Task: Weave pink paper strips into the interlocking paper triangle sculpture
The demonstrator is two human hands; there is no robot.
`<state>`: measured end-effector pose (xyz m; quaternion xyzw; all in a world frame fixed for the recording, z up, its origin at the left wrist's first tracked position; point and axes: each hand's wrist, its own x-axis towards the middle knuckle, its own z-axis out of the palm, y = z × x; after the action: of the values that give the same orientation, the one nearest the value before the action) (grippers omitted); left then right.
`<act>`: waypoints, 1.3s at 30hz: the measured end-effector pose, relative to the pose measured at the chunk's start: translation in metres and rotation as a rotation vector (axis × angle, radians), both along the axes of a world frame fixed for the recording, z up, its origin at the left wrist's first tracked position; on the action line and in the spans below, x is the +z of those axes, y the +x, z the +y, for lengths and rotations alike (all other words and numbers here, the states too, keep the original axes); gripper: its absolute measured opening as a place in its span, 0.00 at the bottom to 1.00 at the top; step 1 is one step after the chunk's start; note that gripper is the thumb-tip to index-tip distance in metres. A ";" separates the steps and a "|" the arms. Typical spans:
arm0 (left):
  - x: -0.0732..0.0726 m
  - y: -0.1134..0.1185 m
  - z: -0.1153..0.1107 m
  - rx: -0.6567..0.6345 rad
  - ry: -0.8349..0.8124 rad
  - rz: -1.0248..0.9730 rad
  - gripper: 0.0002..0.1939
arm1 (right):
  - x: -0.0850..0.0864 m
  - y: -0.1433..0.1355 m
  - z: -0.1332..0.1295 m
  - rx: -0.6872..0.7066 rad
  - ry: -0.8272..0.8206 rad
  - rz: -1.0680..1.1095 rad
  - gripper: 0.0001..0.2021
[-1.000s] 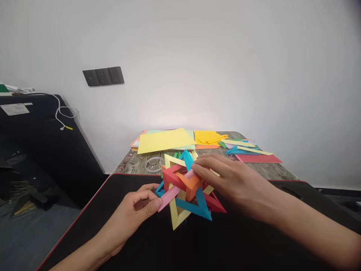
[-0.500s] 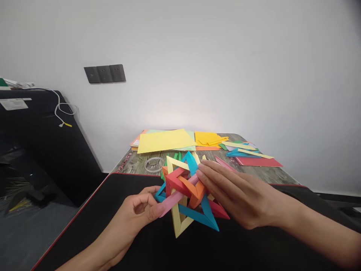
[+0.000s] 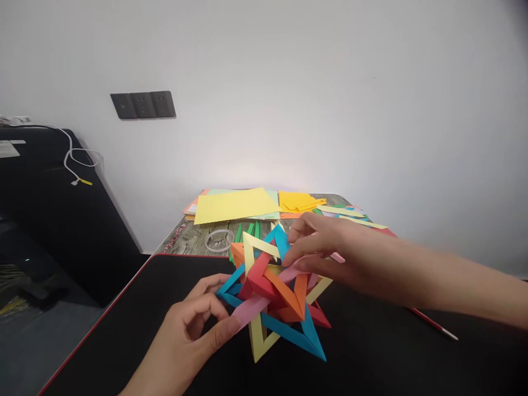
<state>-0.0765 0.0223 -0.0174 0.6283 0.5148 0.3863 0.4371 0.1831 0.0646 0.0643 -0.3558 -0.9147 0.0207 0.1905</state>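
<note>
A many-pointed star of interlocked folded paper strips (image 3: 284, 330), in blue, red, orange, pale yellow and pink, is held above the black mat. My left hand (image 3: 193, 324) pinches the lower left end of a pink strip (image 3: 251, 309) between thumb and fingers. At the star's upper right, the fingers of my right hand (image 3: 317, 242) curl round the other end of the pink strip, beside a blue point. Part of the star's right side lies hidden behind this hand.
Yellow sheets (image 3: 235, 206) and an orange-yellow folded stack (image 3: 299, 201) lie at the back. Nearer are a tape ring (image 3: 220, 240) and green strips (image 3: 249, 230). A red pen-like stick (image 3: 433, 322) rests on the black mat (image 3: 173, 280), right of the star.
My right hand has turned, its fingers now bent rather than laid straight along the star. The star has tilted slightly, and its lower points sit lower. The red stick has come into sight.
</note>
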 end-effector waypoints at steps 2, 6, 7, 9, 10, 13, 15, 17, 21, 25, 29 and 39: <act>0.000 -0.001 -0.001 0.000 0.002 0.032 0.18 | 0.005 -0.002 -0.001 0.020 0.010 -0.092 0.11; -0.001 -0.002 -0.002 -0.010 0.012 0.041 0.17 | 0.008 -0.006 0.002 0.045 0.060 -0.160 0.11; -0.001 -0.002 -0.002 -0.009 0.015 0.036 0.17 | 0.009 -0.007 0.003 0.051 0.066 -0.161 0.11; -0.001 -0.002 -0.002 -0.005 0.021 0.025 0.17 | 0.009 -0.008 0.004 0.058 0.066 -0.151 0.11; -0.002 -0.002 -0.002 -0.001 0.026 0.019 0.17 | 0.010 -0.008 0.005 0.058 0.062 -0.147 0.12; -0.004 -0.002 -0.001 0.019 0.053 0.003 0.16 | 0.011 -0.008 0.006 0.055 0.051 -0.131 0.13; -0.005 -0.002 0.000 0.027 0.066 0.004 0.16 | 0.012 -0.008 0.006 0.065 0.017 -0.108 0.13; -0.005 -0.003 -0.001 0.020 0.059 0.017 0.16 | 0.013 -0.010 0.006 0.078 -0.046 -0.082 0.12; -0.005 -0.004 -0.002 0.022 0.016 0.042 0.16 | 0.012 -0.016 0.007 -0.008 -0.171 -0.058 0.12; -0.006 -0.005 0.000 0.023 0.006 0.029 0.17 | 0.011 -0.018 0.007 -0.129 -0.267 -0.050 0.13; -0.009 -0.006 0.001 0.029 0.029 0.017 0.16 | 0.011 -0.017 0.008 -0.063 -0.196 -0.066 0.12; -0.010 -0.006 0.003 0.040 0.016 0.012 0.18 | 0.017 -0.025 0.010 -0.125 -0.255 -0.113 0.11</act>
<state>-0.0829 0.0252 -0.0278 0.6237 0.5268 0.3950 0.4212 0.1579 0.0745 0.0816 -0.4338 -0.8900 0.1049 0.0931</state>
